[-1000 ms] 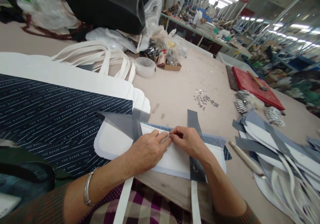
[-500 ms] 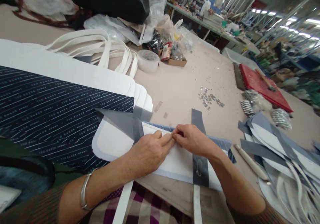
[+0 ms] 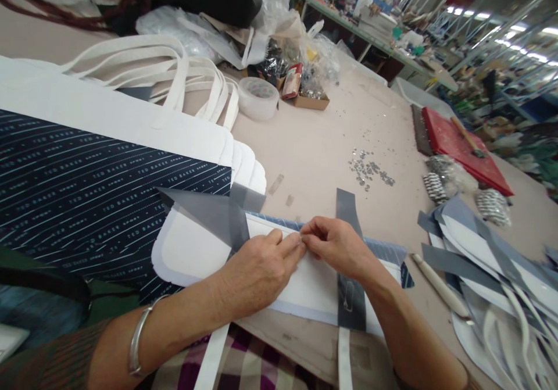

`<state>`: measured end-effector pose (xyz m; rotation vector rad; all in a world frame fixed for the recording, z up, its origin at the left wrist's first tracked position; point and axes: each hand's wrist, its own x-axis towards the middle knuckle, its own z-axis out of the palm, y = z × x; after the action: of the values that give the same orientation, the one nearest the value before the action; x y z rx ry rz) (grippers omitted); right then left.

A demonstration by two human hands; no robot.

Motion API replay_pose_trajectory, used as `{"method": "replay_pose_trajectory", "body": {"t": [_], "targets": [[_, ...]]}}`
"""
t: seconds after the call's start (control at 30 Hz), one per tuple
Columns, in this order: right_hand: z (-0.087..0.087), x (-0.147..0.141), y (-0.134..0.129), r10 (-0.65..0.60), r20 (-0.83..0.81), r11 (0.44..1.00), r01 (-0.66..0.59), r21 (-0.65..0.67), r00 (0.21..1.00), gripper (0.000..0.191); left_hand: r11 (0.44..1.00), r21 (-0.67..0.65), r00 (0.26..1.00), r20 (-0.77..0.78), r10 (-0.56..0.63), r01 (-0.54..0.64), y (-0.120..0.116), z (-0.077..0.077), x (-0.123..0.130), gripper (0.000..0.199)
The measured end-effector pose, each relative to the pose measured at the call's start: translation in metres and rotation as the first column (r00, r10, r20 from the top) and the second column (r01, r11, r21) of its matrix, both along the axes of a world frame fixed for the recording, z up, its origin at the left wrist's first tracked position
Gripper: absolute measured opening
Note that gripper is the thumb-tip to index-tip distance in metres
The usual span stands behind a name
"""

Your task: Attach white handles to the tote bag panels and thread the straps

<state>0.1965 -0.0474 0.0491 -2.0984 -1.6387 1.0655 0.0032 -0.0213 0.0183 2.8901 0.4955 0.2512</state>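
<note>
A white padded fabric panel (image 3: pixel 189 244) with a pale bluish border lies across the near table edge. Dark grey strips (image 3: pixel 351 307) cross it, one bearing a metal wire loop, and white straps (image 3: pixel 213 356) hang off the near side. My left hand (image 3: pixel 265 271) rests on the panel, its fingers pressed together with the tips at the far edge. Fingertip to fingertip with it, my right hand (image 3: pixel 333 243) is closed in a pinch. Whatever sits between those fingertips is too small to make out. A blue striped fabric edge (image 3: pixel 279 220) shows just beyond both hands.
Navy printed fabric (image 3: pixel 100 204) and stacked white panels with looped straps (image 3: pixel 178 76) lie left. Farther back are a tape roll (image 3: pixel 258 96), loose metal bits (image 3: pixel 368 169) and a red slab (image 3: pixel 462 146) with a hammer. A pale-handled tool (image 3: pixel 440 285) lies right, beside more panels (image 3: pixel 497 262).
The view has shifted slightly. Both hands stay at the same spot on the panel, with the right fingers still pinched beside the left fingertips.
</note>
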Motion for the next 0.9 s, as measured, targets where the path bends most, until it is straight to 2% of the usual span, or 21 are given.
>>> {"method": "replay_pose_trajectory", "body": {"t": [0.1,0.17,0.27,0.33,0.4,0.43,0.53,0.6,0.63,0.67,0.7,0.77,0.8,0.83,0.87,0.9], "targets": [[-0.004,0.004,-0.006,-0.098,-0.102,0.994,0.103,0.045,0.990,0.016,1.000,0.028,1.000,-0.001,-0.007,0.007,0.001,-0.001,0.000,0.035],[-0.006,0.016,-0.016,-0.194,-0.083,0.969,0.204,0.142,0.978,0.021,0.999,0.036,1.000,0.009,-0.025,0.025,0.002,-0.002,0.000,0.036],[-0.009,0.054,-0.043,-0.424,0.139,0.846,0.336,0.413,0.895,0.030,0.999,0.040,0.999,0.016,-0.031,0.030,0.002,-0.005,-0.001,0.035],[-0.015,0.089,-0.069,-0.533,0.352,0.793,0.309,0.525,0.770,0.037,0.999,0.039,1.000,0.016,-0.018,0.017,0.002,-0.007,0.000,0.033],[-0.024,0.124,-0.098,-0.544,0.536,0.819,0.269,0.508,0.646,0.042,0.999,0.037,1.000,0.024,-0.010,0.009,0.002,-0.009,0.000,0.032],[-0.030,0.140,-0.111,-0.526,0.595,0.840,0.265,0.473,0.608,0.043,0.999,0.036,0.999,0.030,-0.010,0.009,0.001,-0.010,0.001,0.031],[-0.045,0.171,-0.138,-0.514,0.631,0.855,0.287,0.432,0.581,0.042,0.999,0.037,0.999,0.047,0.000,-0.002,0.000,-0.010,0.001,0.030],[-0.047,0.176,-0.145,-0.569,0.567,0.815,0.317,0.484,0.595,0.039,0.999,0.039,0.999,0.052,0.015,-0.017,-0.001,-0.008,0.001,0.030],[-0.044,0.175,-0.146,-0.619,0.505,0.772,0.349,0.532,0.601,0.037,0.999,0.040,0.999,0.050,0.019,-0.021,-0.001,-0.008,0.000,0.030],[-0.039,0.172,-0.146,-0.684,0.409,0.703,0.398,0.589,0.604,0.034,0.999,0.040,0.999,0.049,0.018,-0.020,-0.001,-0.007,0.000,0.029],[-0.031,0.167,-0.144,-0.756,0.249,0.592,0.468,0.657,0.606,0.031,0.999,0.040,0.999,0.046,0.017,-0.019,-0.001,-0.006,0.000,0.029],[-0.012,0.152,-0.137,-0.803,-0.169,0.293,0.626,0.723,0.571,0.028,0.999,0.040,0.999,0.039,0.010,-0.012,0.000,-0.005,0.000,0.029],[-0.003,0.142,-0.132,-0.752,-0.372,0.162,0.700,0.695,0.544,0.027,0.999,0.040,0.999,0.034,0.004,-0.006,0.000,-0.005,0.001,0.028],[0.005,0.130,-0.124,-0.654,-0.557,0.075,0.776,0.626,0.512,0.025,0.999,0.041,1.000,0.031,0.001,-0.002,0.000,-0.005,0.001,0.028],[0.011,0.118,-0.116,-0.527,-0.710,0.039,0.848,0.529,0.467,0.024,0.999,0.041,1.000,0.031,0.001,-0.002,0.000,-0.004,0.001,0.027],[0.015,0.104,-0.106,-0.396,-0.825,0.053,0.907,0.417,0.403,0.023,0.999,0.041,0.999,0.032,0.001,-0.002,0.000,-0.004,0.001,0.027]]}}
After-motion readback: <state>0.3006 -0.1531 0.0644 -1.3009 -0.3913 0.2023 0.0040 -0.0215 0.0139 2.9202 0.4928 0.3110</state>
